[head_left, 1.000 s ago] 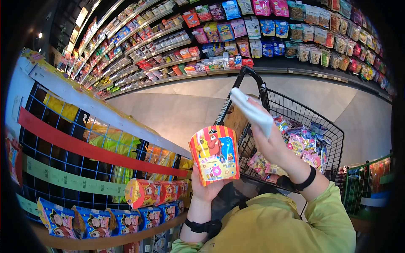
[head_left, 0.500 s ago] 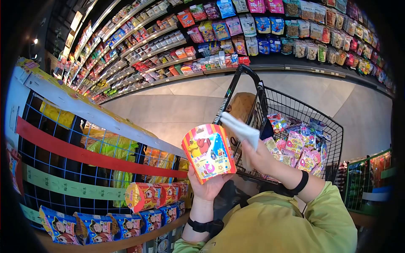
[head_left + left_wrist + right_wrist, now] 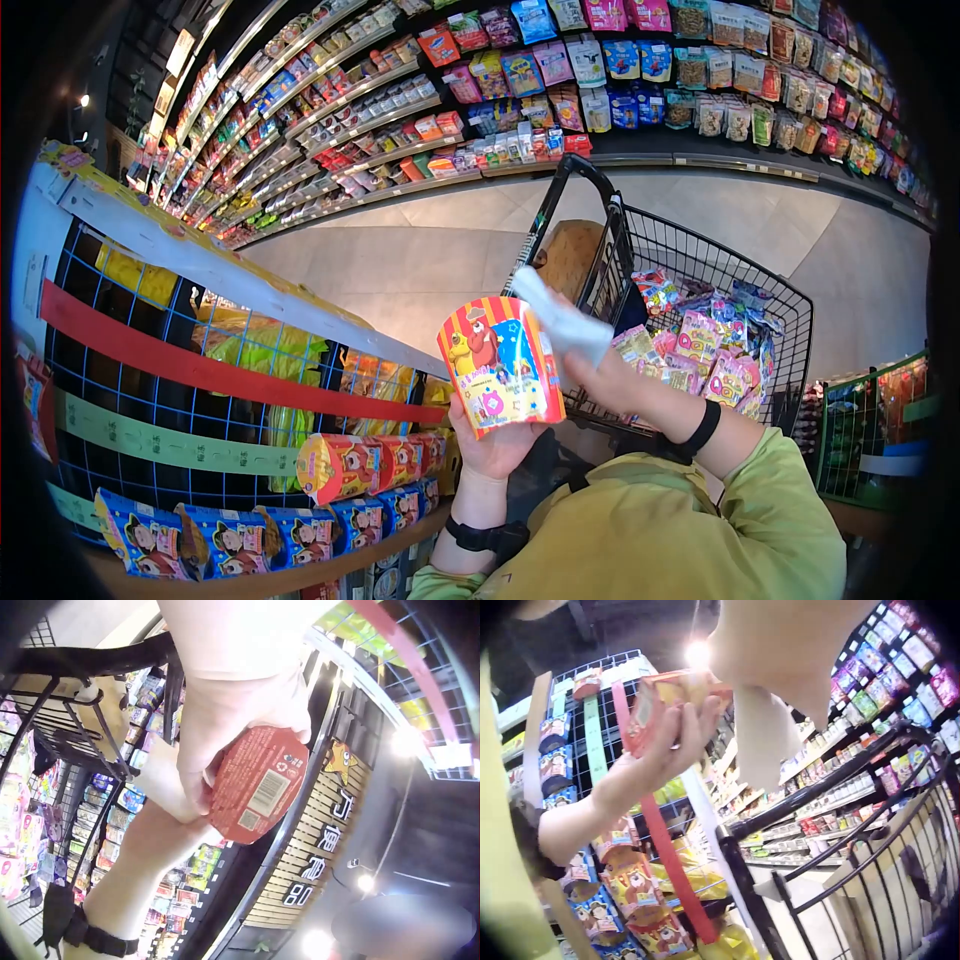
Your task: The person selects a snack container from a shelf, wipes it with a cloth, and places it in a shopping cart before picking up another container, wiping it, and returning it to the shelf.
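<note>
My left hand [image 3: 488, 452] holds a red-and-yellow striped snack box [image 3: 490, 362] from below, its cartoon front turned up toward my head. In the left wrist view the red base of the box, with a barcode [image 3: 268, 793], shows under the curled fingers. My right hand [image 3: 592, 372] grips a folded white cloth [image 3: 565, 322], which overlaps the right upper edge of the box in the head view. Beyond the box in the right wrist view, the cloth [image 3: 763, 742] hangs pale and blurred below the right hand [image 3: 791, 656].
A black shopping cart [image 3: 715, 240] with several colourful snack bags [image 3: 705, 345] stands at right. On the left is a wire rack [image 3: 150, 350] with similar striped boxes [image 3: 365, 465] and blue snack packs [image 3: 225, 540]. Stocked shelves [image 3: 370, 110] line the far side of the floor.
My right hand has come down and left with the cloth, from beside the box to its right edge. The box has shifted slightly left and changed its tilt, still in my left hand.
</note>
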